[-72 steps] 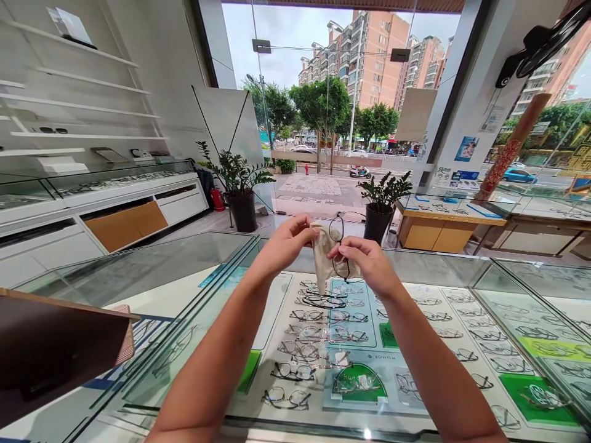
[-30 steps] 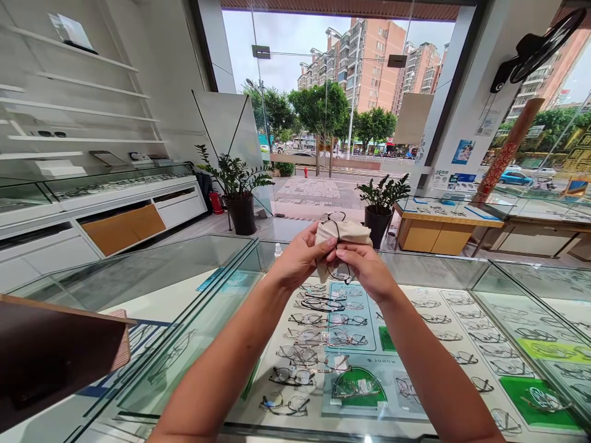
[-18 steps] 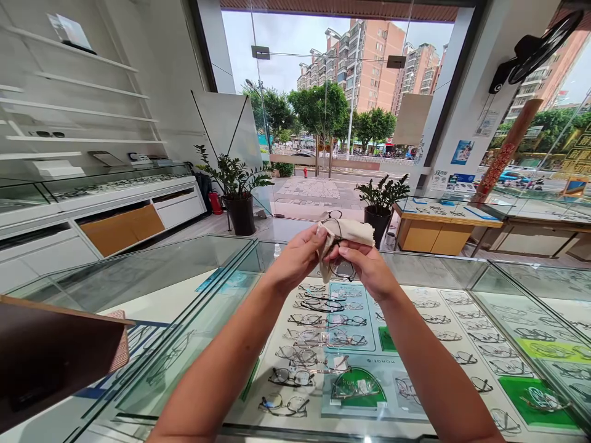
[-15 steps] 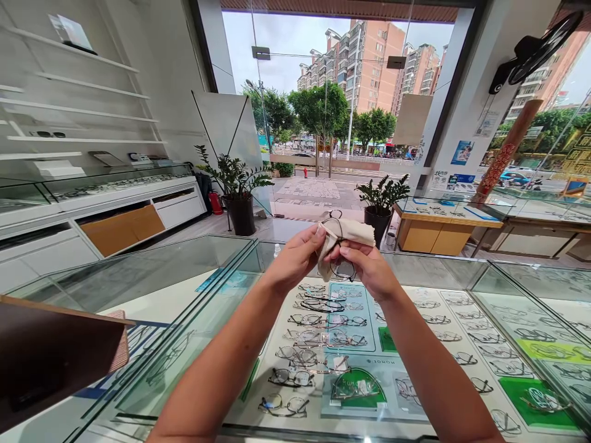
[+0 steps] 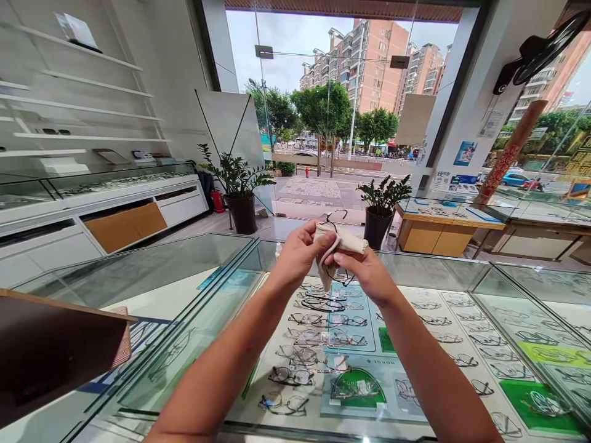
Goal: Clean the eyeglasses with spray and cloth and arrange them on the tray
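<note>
A pair of dark-framed eyeglasses (image 5: 345, 280) is held up above the glass display counter, partly wrapped in a beige cleaning cloth (image 5: 351, 241). My left hand (image 5: 307, 246) pinches the cloth over one side of the glasses, thumb on top. On the other side, my right hand (image 5: 357, 264) grips the glasses and the cloth's rolled end between thumb and fingers. One lens rim hangs below my fingers, and a thin dark temple curves up above the cloth. The fold of cloth hides the rest of the frame.
Beneath my forearms, the glass display counter (image 5: 221, 280) holds rows of eyeglasses (image 5: 302, 320). A dark brown panel (image 5: 60, 357) juts in at lower left. Past the counter stand two potted plants (image 5: 240, 212), a wooden cabinet (image 5: 425, 231) and glass doors.
My left thumb has moved right over the cloth, which is now bunched more tightly. The cloth's right end and my right hand have dropped slightly. The view has shifted a little.
</note>
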Available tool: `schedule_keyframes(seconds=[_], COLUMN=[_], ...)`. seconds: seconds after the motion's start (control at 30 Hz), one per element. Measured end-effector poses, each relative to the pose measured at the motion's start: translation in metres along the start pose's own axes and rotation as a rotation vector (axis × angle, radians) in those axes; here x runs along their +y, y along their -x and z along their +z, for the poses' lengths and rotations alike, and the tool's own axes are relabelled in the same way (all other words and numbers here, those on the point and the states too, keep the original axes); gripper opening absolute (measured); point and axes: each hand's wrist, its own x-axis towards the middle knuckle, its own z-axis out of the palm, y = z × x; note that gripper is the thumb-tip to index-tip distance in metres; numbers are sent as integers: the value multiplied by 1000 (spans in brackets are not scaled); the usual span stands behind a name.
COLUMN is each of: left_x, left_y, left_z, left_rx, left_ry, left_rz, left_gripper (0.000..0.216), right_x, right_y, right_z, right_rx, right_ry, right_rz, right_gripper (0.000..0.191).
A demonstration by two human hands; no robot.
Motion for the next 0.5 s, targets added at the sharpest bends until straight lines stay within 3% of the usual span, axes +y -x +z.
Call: schedule_keyframes(seconds=[0.17,0.33,0.43,0.5], left_x=[1,10,9,6], left_y=[-1,-2,0,2], left_z=[-8,-19,-14,-6], left_rx=[7,-130,-151,-99], left_ry=[-101,-73,-20,-27], left_rz=[35,-5,-30,-12], left_gripper=[56,48,51,49], right_x=[-5,-9,-9,-8], right_y=[2,2,2,3], right_z=[-2,-3,-3,-1], right_rx=[-55,-10,5,3], right_ry=[56,-29,-86,-61], right_rz=[5,13,35,32], right_gripper=[35,29,28,28])
